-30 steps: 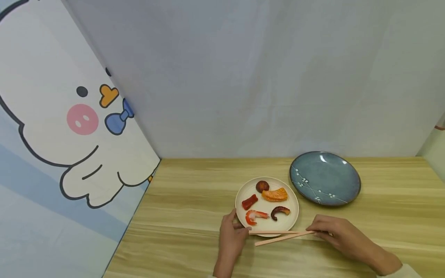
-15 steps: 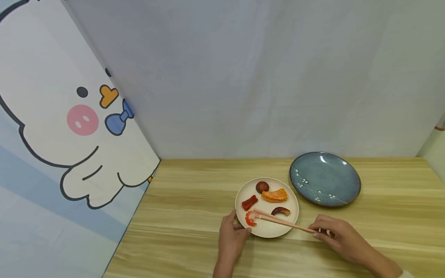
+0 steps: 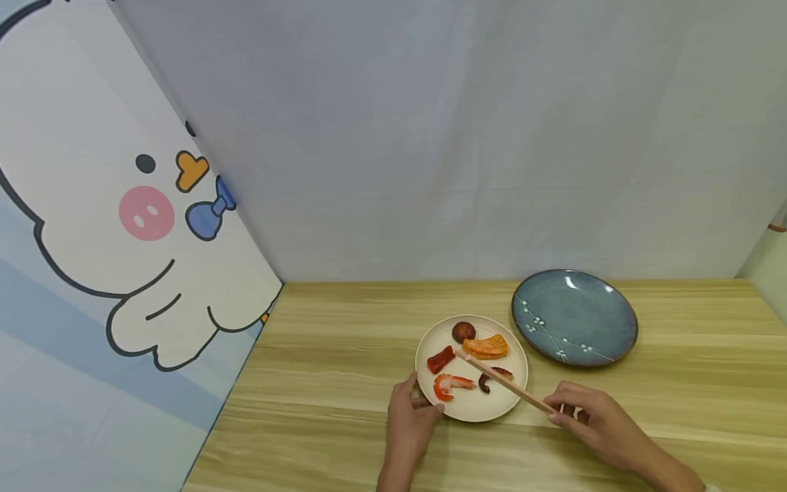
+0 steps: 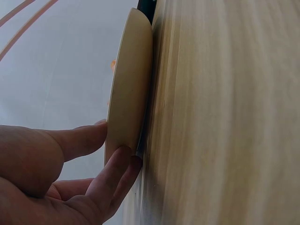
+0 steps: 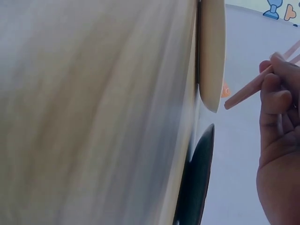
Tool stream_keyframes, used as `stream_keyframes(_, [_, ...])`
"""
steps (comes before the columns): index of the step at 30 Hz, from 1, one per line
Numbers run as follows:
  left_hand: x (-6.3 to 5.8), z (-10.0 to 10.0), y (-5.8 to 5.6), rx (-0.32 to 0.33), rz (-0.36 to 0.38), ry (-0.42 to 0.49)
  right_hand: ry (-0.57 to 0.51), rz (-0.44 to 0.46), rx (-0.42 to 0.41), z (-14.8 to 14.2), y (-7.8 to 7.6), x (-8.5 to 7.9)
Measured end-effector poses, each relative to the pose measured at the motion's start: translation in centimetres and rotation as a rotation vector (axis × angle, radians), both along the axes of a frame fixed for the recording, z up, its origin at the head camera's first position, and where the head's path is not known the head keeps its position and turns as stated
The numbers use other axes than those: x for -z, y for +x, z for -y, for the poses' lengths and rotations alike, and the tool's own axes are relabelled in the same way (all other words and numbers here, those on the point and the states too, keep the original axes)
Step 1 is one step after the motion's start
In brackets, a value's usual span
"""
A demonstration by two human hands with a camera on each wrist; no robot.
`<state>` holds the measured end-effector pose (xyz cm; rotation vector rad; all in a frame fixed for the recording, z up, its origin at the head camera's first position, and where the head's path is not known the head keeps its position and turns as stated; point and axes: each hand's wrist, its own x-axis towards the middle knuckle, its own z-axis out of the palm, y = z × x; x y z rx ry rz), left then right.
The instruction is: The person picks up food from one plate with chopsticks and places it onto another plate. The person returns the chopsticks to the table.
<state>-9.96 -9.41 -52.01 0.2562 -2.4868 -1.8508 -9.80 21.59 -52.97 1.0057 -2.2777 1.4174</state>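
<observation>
My left hand (image 3: 412, 417) holds the near left edge of a cream plate (image 3: 486, 410), thumb at the rim and fingers against the outer wall. Between its fingers and thumb, my right hand (image 3: 596, 413) grips a pair of pale pink chopsticks (image 3: 522, 394). They slant over the plate, their tips close to a dark red piece of food (image 3: 440, 359) and an orange salmon piece (image 3: 487, 346). A shrimp (image 3: 451, 385) lies nearer me. Behind the chopsticks a purple-brown octopus tentacle (image 3: 503, 373) is partly hidden. A round brown mushroom-like piece (image 3: 464, 332) sits at the far side.
A blue-grey oval plate (image 3: 572, 314) with white blossoms painted on it stands to the back right, close to the cream plate. The wood-grain table (image 3: 320, 383) ends at a pale curtain (image 3: 461, 171). At the left hangs a cartoon-printed cloth (image 3: 92, 205).
The chopsticks have swung from the plate's near rim, over the shrimp, and up to beside the dark red piece. My left hand stays at the plate's edge, and the food lies as before.
</observation>
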Motion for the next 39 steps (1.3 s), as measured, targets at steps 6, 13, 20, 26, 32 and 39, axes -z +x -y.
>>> stream_keyframes(6, [-0.1,0.0,0.1,-0.004,0.000,0.015,-0.033,0.011,-0.016,0.1,0.0,0.4])
stream_keyframes(13, [-0.1,-0.1,0.0,-0.001,0.009,0.017,-0.066,0.065,-0.024,0.3,0.2,0.5])
stream_keyframes(20, [0.0,-0.1,0.1,-0.007,0.013,0.015,-0.089,0.129,-0.033,0.6,0.6,-0.1])
stream_keyframes(26, [0.0,-0.1,0.1,-0.010,0.018,0.018,-0.130,0.221,-0.070,0.8,0.7,-0.5])
stream_keyframes(32, [0.0,-0.1,0.1,-0.016,0.035,0.015,-0.154,0.265,-0.116,0.8,0.7,-0.4])
stream_keyframes(39, [0.0,-0.1,0.1,-0.012,0.037,0.026,-0.165,0.285,-0.134,0.9,0.8,-0.3])
